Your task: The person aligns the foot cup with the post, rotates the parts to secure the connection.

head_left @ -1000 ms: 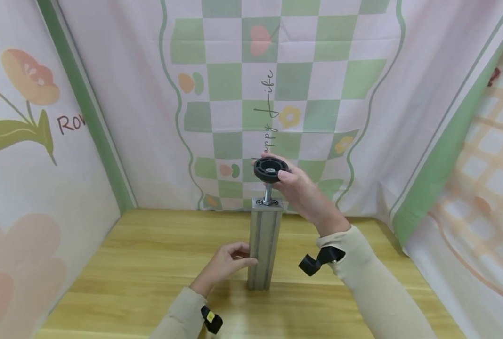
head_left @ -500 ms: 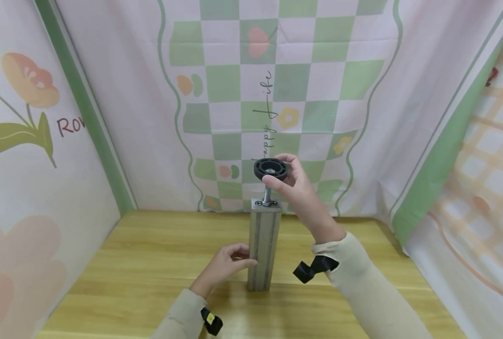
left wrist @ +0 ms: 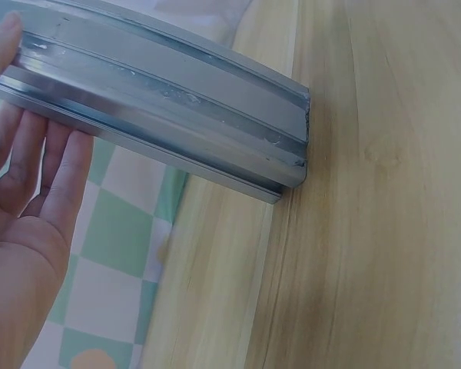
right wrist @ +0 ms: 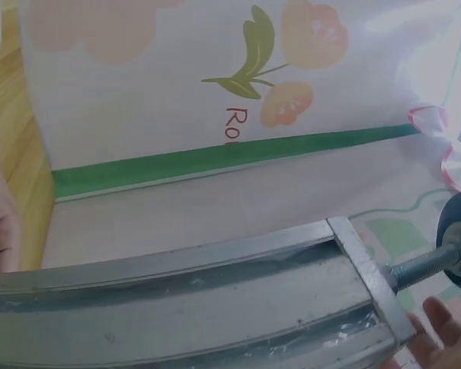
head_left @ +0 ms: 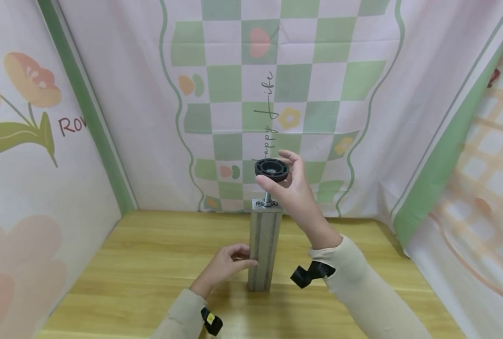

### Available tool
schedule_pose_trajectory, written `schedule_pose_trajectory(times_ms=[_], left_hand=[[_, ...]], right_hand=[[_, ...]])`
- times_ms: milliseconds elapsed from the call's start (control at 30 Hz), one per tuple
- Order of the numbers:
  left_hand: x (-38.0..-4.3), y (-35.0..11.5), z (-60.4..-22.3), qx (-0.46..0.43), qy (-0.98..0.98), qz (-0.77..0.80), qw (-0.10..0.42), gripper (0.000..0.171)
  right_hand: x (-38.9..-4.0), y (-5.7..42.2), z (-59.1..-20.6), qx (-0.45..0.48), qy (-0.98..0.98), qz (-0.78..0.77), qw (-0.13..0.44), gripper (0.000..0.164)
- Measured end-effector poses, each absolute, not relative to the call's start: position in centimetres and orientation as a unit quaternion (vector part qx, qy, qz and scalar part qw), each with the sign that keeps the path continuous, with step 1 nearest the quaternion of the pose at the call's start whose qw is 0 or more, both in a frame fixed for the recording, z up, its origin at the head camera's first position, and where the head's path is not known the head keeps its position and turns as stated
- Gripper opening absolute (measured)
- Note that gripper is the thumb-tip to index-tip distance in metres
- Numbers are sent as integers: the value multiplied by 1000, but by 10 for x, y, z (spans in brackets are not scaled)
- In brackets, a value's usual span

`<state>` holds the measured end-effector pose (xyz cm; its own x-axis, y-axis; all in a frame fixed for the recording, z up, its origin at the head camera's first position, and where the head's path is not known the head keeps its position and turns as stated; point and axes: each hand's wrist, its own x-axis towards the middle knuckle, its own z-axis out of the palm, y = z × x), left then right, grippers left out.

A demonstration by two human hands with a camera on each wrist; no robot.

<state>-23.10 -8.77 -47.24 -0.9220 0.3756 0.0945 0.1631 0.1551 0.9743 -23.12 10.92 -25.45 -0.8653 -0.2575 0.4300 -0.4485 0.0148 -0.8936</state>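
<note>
An aluminium profile [head_left: 264,249] stands upright on the wooden table. A metal end plate [head_left: 258,204] with screws caps its top. From the plate rises the threaded stem of a levelling foot, its round black base [head_left: 271,170] uppermost. My left hand [head_left: 225,266] holds the profile low down, thumb on the near face and fingers at the far side; the left wrist view shows this grip on the profile [left wrist: 161,100]. My right hand [head_left: 296,193] is around the foot's base, thumb against the near rim, index finger lifted off behind. In the right wrist view, fingertips [right wrist: 442,323] show near the threaded stem [right wrist: 426,267].
The wooden table [head_left: 171,254] extends on both sides of the profile. Printed cloth [head_left: 294,80] hangs behind it, with more cloth [head_left: 22,188] at the left and right. Black straps [head_left: 312,273] sit on both sleeves.
My right hand has swung round the foot's base, its thumb passing from the right rim to the near left. The index finger has come away from the rim. My left hand stays put.
</note>
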Motion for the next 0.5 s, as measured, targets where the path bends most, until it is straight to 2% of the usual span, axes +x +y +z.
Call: schedule_pose_trajectory(times_ms=[200,367,500], left_hand=[[-232,-88,-473,176,759,621,84,36],[-233,-87,-474,178,759,621,80,35],[-232,-87,-474,184,758,621,76,33]], right_hand=[[-239,115,-258,332,-667,667,32,74],[-248,120,-262,365,-623,691,-21,74],[-252,122,-264,385,-613,689,-38,69]])
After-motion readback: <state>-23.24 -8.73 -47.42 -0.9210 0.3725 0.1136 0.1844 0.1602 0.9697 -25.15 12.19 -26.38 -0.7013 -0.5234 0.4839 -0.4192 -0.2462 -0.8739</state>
